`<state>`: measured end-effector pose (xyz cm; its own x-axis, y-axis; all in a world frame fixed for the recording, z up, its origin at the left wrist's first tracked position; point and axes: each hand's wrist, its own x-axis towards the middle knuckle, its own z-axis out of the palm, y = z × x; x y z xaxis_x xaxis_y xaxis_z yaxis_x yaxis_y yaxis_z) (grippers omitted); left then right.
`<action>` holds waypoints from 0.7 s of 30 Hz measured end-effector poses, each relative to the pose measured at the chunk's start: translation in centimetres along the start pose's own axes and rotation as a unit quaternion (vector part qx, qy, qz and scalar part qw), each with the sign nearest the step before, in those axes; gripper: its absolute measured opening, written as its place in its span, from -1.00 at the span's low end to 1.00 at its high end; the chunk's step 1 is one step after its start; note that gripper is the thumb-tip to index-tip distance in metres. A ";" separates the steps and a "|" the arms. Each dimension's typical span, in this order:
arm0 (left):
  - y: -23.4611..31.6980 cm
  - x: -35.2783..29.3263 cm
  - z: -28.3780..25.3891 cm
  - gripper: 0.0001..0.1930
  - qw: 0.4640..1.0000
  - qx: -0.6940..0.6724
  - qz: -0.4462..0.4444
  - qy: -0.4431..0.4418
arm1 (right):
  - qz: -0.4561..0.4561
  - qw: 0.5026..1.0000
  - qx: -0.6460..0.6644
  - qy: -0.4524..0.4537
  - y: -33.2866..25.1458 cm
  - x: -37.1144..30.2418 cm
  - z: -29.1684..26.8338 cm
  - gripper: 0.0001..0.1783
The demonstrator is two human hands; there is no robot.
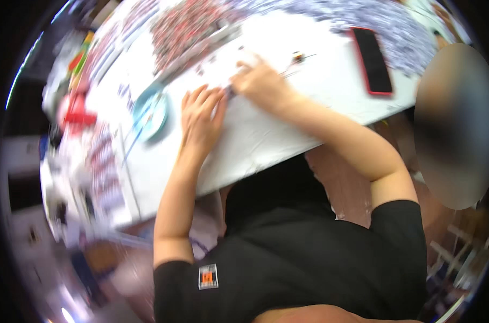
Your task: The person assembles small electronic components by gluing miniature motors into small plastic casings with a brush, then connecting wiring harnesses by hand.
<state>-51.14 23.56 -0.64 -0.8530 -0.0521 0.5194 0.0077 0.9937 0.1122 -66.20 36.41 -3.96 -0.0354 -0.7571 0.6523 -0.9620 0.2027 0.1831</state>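
My left hand [202, 116] lies on the white tabletop with its fingers stretched out and a little apart. A small dark purple piece [230, 92], too blurred to name, sits between my two hands, close to the left thumb side. To the right of it is my right hand [263, 83], its fingers bent and smeared by motion. Whether they pinch anything cannot be made out. A few tiny dark bits [200, 68] lie just beyond the hands. Right of my right hand rests a small round item with a thin dark pin [298, 56].
A light blue bowl [150, 116] with a stick in it stands left of my hands. Behind them is a tray [188, 32] heaped with red and grey pieces. A red-edged black phone [371, 62] lies at right, beside a spread of pale bluish pieces [395, 40]. Red items [78, 110] stand far left.
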 end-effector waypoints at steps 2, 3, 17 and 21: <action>-1.8 -2.0 -0.1 -0.83 0.999 -0.046 -0.014 0.020 | -0.014 1.000 0.010 0.017 -3.7 0.2 4.1 -0.85; -2.2 -2.7 0.3 -0.83 0.999 -0.041 -0.024 0.001 | -0.025 0.997 0.069 0.039 -4.2 0.3 5.8 -0.84; -7.3 -2.4 3.2 -0.76 0.974 -0.219 0.059 -0.015 | 0.130 0.991 -0.018 -0.036 -5.0 0.7 2.9 -0.83; -9.6 -2.2 4.5 -0.76 0.902 -0.420 -0.062 -0.077 | 0.149 0.988 0.027 0.032 -5.9 -0.2 3.0 -0.88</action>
<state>-51.71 14.55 -6.66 -0.9366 -0.0786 0.3414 0.2441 0.5524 0.7970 -61.36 33.47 -7.37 -0.3041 -0.6275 0.7168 -0.9244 0.3761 -0.0628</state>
